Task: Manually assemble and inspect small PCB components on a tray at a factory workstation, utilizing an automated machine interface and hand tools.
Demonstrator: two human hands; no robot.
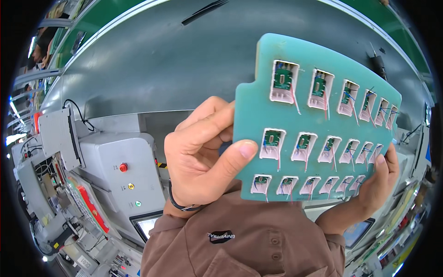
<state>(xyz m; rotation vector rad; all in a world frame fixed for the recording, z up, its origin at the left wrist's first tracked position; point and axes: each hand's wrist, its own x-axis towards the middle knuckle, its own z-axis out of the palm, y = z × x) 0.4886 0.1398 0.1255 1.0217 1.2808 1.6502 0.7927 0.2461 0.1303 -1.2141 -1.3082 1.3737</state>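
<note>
A large teal fixture board [251,108] is held up and tilted in front of my chest. Set into it in rows are several white plastic housings [279,94], each with a small green circuit board [283,78] and thin red and dark wires trailing out. My left hand [203,147] grips the board's left edge, its thumb on the front face and its fingers partly hidden behind. At the lower right edge, my right hand [380,177] holds on with the thumb in front; its other fingers are mostly hidden by the board.
Beyond the board stretches a dark grey work surface [152,64] with a black strip-like item [203,13] and a black pen-shaped tool [378,64]. On the left stands a grey machine housing [113,157] with a red button [123,167]. Further left is other equipment [46,184].
</note>
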